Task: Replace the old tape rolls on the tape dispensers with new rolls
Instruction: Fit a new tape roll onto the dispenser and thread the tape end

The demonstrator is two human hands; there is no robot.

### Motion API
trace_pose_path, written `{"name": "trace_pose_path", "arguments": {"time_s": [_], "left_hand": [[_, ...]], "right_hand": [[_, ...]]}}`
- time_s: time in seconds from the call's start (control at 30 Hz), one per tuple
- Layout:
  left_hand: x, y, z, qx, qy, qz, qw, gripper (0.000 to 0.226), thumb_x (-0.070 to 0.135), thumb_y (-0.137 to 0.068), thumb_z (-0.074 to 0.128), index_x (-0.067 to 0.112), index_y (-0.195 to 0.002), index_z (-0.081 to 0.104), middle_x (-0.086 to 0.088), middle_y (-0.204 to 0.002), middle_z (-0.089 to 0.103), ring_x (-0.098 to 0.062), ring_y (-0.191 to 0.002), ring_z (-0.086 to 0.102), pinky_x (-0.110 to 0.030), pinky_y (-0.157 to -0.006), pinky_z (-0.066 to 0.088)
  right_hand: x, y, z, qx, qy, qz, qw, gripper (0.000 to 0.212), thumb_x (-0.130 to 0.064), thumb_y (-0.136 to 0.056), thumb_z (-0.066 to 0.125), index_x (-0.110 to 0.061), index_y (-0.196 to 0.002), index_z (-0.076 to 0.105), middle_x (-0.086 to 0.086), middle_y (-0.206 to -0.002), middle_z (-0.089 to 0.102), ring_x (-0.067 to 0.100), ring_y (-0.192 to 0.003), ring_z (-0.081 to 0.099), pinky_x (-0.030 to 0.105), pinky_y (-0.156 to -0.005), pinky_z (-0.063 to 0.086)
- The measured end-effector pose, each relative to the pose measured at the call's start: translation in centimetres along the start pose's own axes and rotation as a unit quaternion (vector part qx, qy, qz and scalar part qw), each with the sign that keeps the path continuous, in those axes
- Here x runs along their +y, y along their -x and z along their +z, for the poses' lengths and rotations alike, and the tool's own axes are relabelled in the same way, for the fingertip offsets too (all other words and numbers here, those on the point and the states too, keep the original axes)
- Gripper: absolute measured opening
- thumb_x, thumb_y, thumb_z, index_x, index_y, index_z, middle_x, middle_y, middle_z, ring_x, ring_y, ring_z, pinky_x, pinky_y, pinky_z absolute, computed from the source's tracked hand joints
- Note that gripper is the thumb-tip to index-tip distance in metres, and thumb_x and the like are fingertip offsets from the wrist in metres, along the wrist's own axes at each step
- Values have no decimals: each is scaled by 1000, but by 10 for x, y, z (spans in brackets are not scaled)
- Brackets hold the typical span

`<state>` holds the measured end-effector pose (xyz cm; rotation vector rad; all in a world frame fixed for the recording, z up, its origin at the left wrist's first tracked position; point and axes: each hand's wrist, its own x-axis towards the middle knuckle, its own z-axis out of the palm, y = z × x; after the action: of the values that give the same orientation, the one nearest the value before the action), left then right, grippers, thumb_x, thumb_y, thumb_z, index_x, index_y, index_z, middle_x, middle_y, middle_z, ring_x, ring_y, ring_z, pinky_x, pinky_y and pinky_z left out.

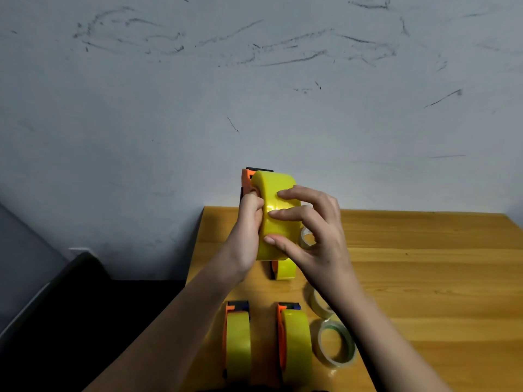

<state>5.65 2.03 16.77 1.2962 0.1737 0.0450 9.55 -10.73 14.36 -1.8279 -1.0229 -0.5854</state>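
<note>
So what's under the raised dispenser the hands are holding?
Below the held dispenser another yellow roll on an orange dispenser stands on the table. Only its near end shows; the rest is covered by the hands and held roll.

Wooden desk [424, 264], light grain, butted against the wall. On it near the front edge: two orange dispensers loaded with yellow tape, side by side, left one [237, 340] and right one [294, 343], with a near-empty clear roll [336, 345] lying flat just beside the right one. Farther back sit a third yellow-taped dispenser [284, 270] and two more clear rolls [319, 304] [308, 239], all partly hidden by the hands.
</note>
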Motion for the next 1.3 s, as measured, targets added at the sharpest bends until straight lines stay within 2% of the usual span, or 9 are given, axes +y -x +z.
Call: {"name": "trace_pose_path", "arguments": {"time_s": [0.2,0.33,0.5,0.63,0.77,0.93,1.0,1.1,1.3], "left_hand": [[1,2,0,-16,-1,-5,1000,42,44,-89,28,18,-110,53,-15,-109,56,-27,-109,53,-49,-106,36],[3,3,-3,-15,-2,-23,1000,63,47,-77,29,12,-119,59,-21,-124,60,-34,-121,53,-52,-108,37],[3,6,-1,-21,3,-14,1000,53,47,-75,32,20,-109,63,-14,-120,64,-30,-119,55,-50,-105,40],[5,7,1,-15,-6,-12,1000,68,54,-64,44,12,-116,58,-22,-119,59,-36,-120,52,-55,-105,38],[9,6,5,-31,5,4,1000,30,41,-87,35,20,-101,52,-10,-105,54,-22,-101,54,-37,-89,47],[7,4,6,-20,-10,15,1000,41,43,-71,34,19,-102,47,-10,-100,50,-20,-94,51,-33,-83,44],[9,4,5,-28,-18,15,999,41,44,-75,34,20,-104,49,-9,-102,54,-20,-98,54,-33,-89,46],[12,6,3,-29,-15,-9,999,40,42,-89,30,19,-104,60,-11,-110,63,-25,-109,58,-41,-99,44],[11,12,2,-30,-14,-31,999,62,51,-74,37,13,-117,60,-19,-125,59,-34,-119,54,-54,-104,40]], "right_hand": [[-1,3,2,0,0,11,1000,20,-39,-80,70,-32,-93,57,-9,-126,52,17,-120,44,22,-97,34],[-1,1,1,2,16,-4,1000,50,-41,-82,68,-26,-127,53,-5,-127,53,19,-121,47,22,-103,32],[-1,3,2,12,16,-18,1000,34,-39,-82,69,-30,-114,59,-8,-126,53,21,-120,48,24,-102,33],[-3,0,0,9,10,-7,1000,31,-40,-81,70,-32,-109,60,-10,-125,53,19,-118,47,24,-99,33],[-3,0,-2,17,10,-6,1000,27,-39,-79,73,-28,-102,64,-10,-123,53,21,-116,47,25,-97,33],[-4,5,0,25,-2,13,1000,18,-39,-77,74,-28,-80,59,-12,-125,52,16,-118,44,29,-93,37],[-5,3,0,30,-15,14,999,21,-39,-78,74,-28,-90,59,-11,-125,52,15,-119,45,30,-94,38],[-5,0,-2,33,-9,-1,999,47,-41,-78,73,-25,-119,55,-10,-124,53,12,-119,47,30,-95,40],[-4,2,0,32,13,-22,999,34,-40,-80,71,-25,-110,63,-7,-123,57,21,-115,50,25,-99,33]]}}
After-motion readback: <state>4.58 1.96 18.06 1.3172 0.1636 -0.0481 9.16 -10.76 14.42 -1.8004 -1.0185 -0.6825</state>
